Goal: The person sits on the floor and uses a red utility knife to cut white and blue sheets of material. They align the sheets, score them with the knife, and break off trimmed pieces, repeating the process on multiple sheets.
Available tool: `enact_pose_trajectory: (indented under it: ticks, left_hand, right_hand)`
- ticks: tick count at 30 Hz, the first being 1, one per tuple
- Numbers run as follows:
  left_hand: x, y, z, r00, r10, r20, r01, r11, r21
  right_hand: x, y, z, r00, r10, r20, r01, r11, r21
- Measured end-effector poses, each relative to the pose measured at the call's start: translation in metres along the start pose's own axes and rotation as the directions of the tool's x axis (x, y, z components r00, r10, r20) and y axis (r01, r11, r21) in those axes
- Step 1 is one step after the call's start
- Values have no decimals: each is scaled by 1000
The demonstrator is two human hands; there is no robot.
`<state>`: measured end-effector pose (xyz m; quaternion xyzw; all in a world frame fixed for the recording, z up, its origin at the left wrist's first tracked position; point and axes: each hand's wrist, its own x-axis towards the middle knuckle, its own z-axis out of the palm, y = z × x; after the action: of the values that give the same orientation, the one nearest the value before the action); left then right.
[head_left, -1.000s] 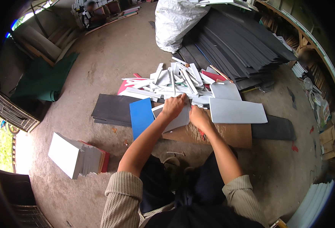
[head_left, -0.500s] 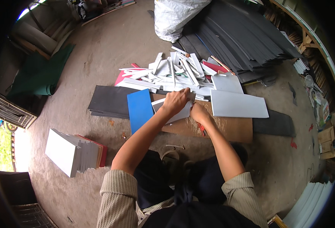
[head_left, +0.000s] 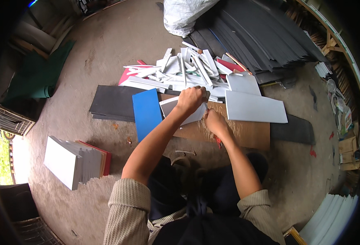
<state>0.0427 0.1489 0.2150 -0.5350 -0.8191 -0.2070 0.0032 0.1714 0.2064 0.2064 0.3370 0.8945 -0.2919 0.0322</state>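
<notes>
On a brown board [head_left: 245,132] scored with pale cut marks lies a white sheet [head_left: 194,117], beside a grey piece with a white edge [head_left: 168,107]. My left hand [head_left: 193,99] is closed and bears down at the sheet's far edge; something dark shows at its fingertips, its kind hidden. My right hand [head_left: 216,121] is closed round a cutter knife. Its thin grey blade [head_left: 205,107] points away from me at the sheet's right edge, and a red end [head_left: 218,141] sticks out under the hand.
A blue sheet [head_left: 147,114] and dark sheets [head_left: 112,102] lie left, a white panel [head_left: 255,107] right. Beyond is a heap of white offcuts [head_left: 188,69], with a white sack [head_left: 184,18] and stacked black sheets [head_left: 261,36] behind. A white stack [head_left: 63,163] stands near left.
The whole view has shifted slightly, so the floor things sit a little higher and further left. My hands keep their places at the white sheet, with the blade now showing more clearly.
</notes>
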Motion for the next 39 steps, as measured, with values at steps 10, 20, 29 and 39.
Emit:
enact_pose_trajectory:
  ticks: [10,20,29,39]
  left_hand:
    - [-2,10,-12,997,44,58,-44,999,-2]
    - [1,-2,-8,994,94,59,-94,996,-6]
    - [6,-1,-2,994,29,108,-36,997,67]
    - [9,-13,12,1000,-21,-19,24,983,181]
  right_hand:
    - [36,34,60,995,55,87,-48,996,-77]
    - [51,67,132,977,145,154,-141,989,-35]
    - [56,87,176,983,177,54,-179,983,36]
    - [-3,112,192,991,133,-16,-134,990,-42]
